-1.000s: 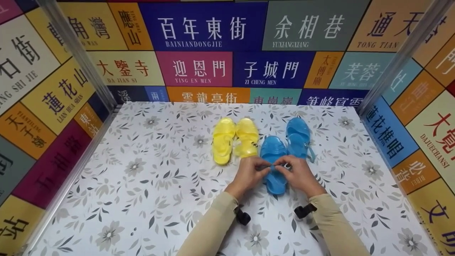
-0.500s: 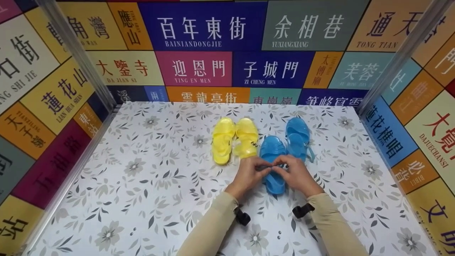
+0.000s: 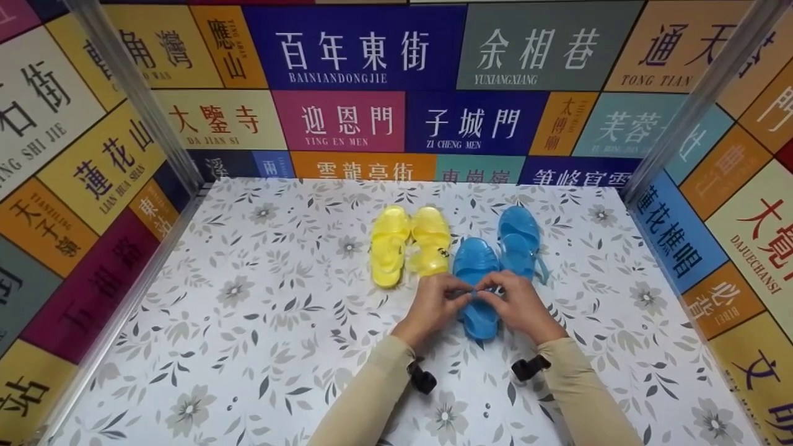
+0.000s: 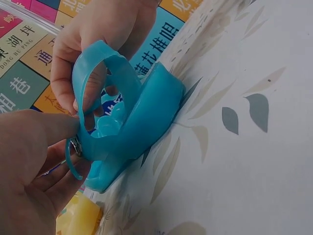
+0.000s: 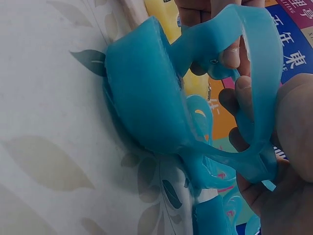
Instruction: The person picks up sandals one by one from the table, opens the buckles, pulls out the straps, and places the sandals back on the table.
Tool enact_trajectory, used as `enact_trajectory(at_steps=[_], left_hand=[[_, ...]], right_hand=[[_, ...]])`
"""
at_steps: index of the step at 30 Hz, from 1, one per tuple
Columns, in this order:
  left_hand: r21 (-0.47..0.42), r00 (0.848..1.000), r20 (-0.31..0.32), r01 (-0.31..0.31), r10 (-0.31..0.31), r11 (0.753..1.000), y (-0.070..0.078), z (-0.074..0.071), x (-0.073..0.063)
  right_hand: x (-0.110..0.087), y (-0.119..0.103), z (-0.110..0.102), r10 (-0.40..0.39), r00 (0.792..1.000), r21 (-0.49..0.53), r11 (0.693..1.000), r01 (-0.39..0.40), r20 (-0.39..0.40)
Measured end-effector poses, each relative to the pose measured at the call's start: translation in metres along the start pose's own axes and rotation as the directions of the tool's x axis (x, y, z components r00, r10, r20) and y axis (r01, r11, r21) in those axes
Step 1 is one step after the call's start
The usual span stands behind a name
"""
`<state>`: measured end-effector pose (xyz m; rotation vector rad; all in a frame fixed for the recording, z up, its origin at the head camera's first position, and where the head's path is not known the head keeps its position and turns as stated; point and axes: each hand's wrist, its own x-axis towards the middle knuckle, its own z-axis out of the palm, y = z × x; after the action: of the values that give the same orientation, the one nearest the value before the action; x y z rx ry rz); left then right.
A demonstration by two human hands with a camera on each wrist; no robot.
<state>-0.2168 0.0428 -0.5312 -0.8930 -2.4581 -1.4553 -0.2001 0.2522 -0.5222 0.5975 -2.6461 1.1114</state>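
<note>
A blue jelly sandal (image 3: 476, 254) lies on the floral surface, toe pointing away, with both hands at its ankle strap. My left hand (image 3: 435, 305) pinches the strap beside the metal buckle (image 4: 76, 146), which shows in the left wrist view. My right hand (image 3: 521, 308) pinches the strap from the other side, the fingertips of both hands nearly meeting above the sandal. In the right wrist view, the strap (image 5: 264, 73) arches up from the heel (image 5: 146, 93). Fingers partly hide the strap's end, so I cannot tell whether it is threaded through the buckle.
A second blue sandal (image 3: 519, 226) stands just right, its strap hanging loose at the side. Two yellow sandals (image 3: 390, 241) sit side by side to the left, the right one partly behind my left hand. Sign-covered panels (image 3: 353, 46) enclose the back and sides.
My right hand has shifted slightly left and then a little back at the strap. My left hand and all the sandals stay in place.
</note>
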Motion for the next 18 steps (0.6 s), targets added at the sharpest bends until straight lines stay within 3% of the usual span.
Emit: enact_trajectory(at_steps=[10,18], left_hand=[[-0.008,0.999,0.01,0.052,-0.052,0.999,0.0013,0.0008,-0.0001],[-0.029,0.999,0.009,0.043,-0.043,0.999,-0.0005,0.0,0.0007]], right_hand=[[0.0023,-0.0031,0.002,0.014,1.0,0.04,0.999,-0.014,0.017],[0.0025,-0.001,0.0018,0.006,1.0,0.027,1.0,-0.006,0.008]])
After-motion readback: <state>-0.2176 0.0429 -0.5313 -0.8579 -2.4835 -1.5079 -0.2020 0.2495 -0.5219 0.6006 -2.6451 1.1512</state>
